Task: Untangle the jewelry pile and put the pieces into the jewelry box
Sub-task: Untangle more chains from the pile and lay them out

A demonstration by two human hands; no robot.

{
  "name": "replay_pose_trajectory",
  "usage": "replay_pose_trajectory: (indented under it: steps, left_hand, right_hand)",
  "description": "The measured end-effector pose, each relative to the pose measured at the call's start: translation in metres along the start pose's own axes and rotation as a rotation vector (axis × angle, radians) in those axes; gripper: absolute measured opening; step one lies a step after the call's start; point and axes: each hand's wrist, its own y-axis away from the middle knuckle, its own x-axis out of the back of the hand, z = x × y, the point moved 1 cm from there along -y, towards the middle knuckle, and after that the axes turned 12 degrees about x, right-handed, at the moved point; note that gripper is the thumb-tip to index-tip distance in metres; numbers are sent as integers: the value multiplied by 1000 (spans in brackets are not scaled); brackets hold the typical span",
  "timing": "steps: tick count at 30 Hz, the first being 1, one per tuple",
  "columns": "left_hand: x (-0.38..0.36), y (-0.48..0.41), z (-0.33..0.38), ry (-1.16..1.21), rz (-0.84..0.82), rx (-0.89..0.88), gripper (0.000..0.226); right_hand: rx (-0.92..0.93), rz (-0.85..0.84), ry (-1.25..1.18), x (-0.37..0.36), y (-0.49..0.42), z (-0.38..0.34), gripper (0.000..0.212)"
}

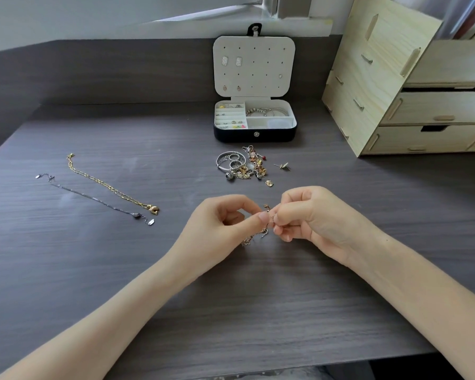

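Hands meet mid-table: left hand and right hand both pinch 1 fine chain. Jewelry pile lies before the open jewelry box.

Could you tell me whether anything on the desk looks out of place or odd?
Nothing looks damaged or spilled. The only stray bits are a stud earring and a small gold charm lying apart from the jewelry pile, outside the open jewelry box.
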Motion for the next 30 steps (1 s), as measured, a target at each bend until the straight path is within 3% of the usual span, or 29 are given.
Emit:
replay_pose_trajectory:
  steps: [5,8,12,18,25,30]
  left_hand:
    - [-3,2,2,146,23,10,11]
    - [-4,2,4,276,-4,80,11]
    - [-3,3,7,322,7,135,12]
    - [-2,2,5,318,16,161,17]
    - [-3,3,5,312,10,133,21]
    - [-2,2,6,268,1,123,22]
  right_hand:
    - [-158,-9,-96,-4,3,0,33]
    - [-221,-54,-127,-9,5,-2,16]
    - [-232,-88,-14,-9,7,-5,15]
    - [-37,-37,182,-1,14,-12,4]
    - [325,93,385,-5,19,-12,14]
    - [402,94,451,-2,20,-12,14]
